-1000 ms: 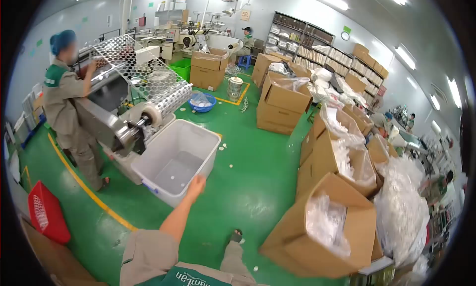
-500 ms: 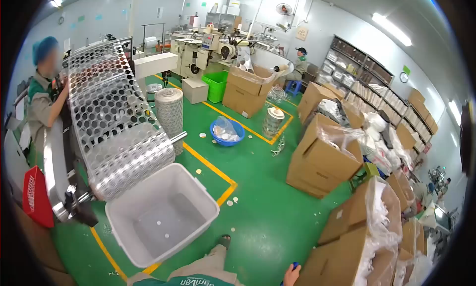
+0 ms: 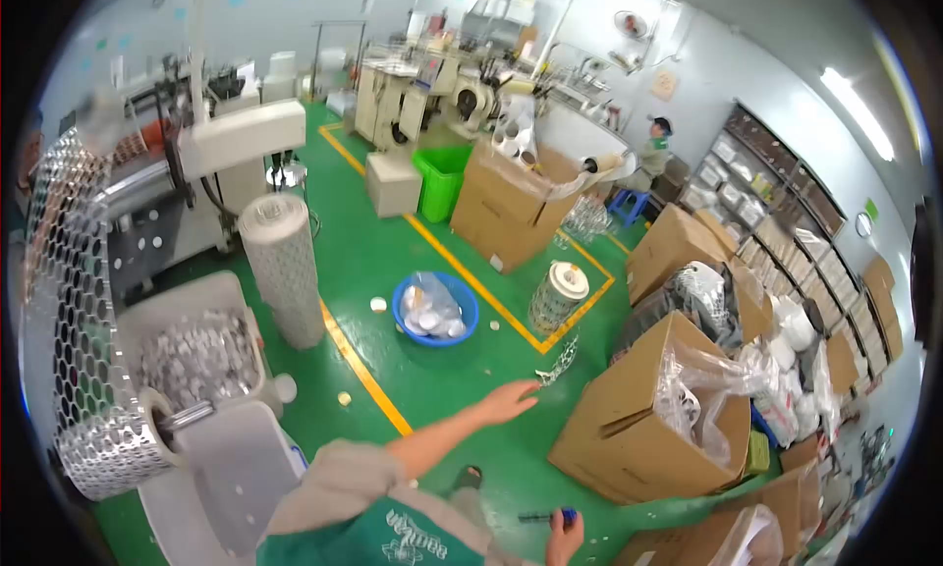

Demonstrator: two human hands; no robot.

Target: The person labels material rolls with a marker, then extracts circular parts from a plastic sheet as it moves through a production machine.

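Green floor point(image 3: 511, 438) with yellow lines, pale walls point(image 3: 766, 65), dark shelves point(image 3: 786, 163), bright ceiling light point(image 3: 858, 112).

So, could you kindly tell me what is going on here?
The person's left hand is stretched out open and empty over the green floor, while the right hand grips a small tool with a blue part. To the left, one tub holds many small pale pieces, and another tub lies beside a roll of punched sheet. A co-worker sits at the back.
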